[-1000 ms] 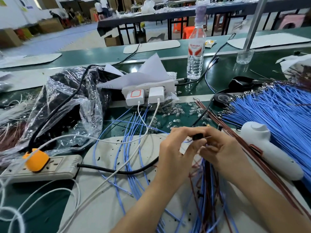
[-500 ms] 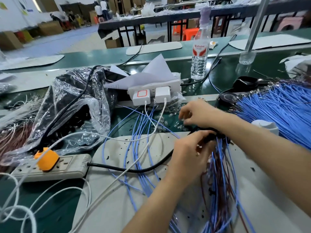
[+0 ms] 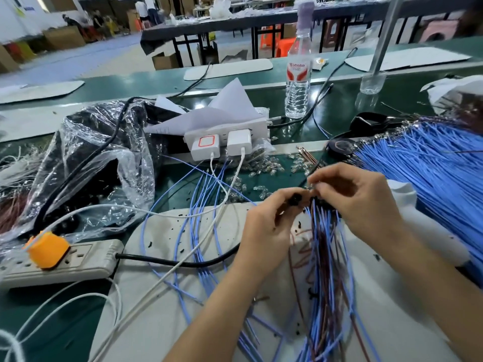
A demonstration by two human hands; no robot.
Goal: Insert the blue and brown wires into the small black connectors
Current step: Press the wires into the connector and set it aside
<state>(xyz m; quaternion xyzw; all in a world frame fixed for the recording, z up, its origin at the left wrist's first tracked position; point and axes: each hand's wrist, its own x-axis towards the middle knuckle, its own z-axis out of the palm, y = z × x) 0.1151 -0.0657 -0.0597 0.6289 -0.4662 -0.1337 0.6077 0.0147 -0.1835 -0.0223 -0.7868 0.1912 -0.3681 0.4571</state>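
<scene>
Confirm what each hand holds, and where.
The left hand pinches a connector by its body; the right hand seems to pinch a wire near its tip.

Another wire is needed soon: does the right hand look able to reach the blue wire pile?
Likely yes: the blue wire pile lies uncovered close beside the right hand, once it releases the wire it pinches.

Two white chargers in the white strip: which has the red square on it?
The left charger, nearer the plastic bag; its face carries a red square outline. The right charger beside it is plain white.
</scene>
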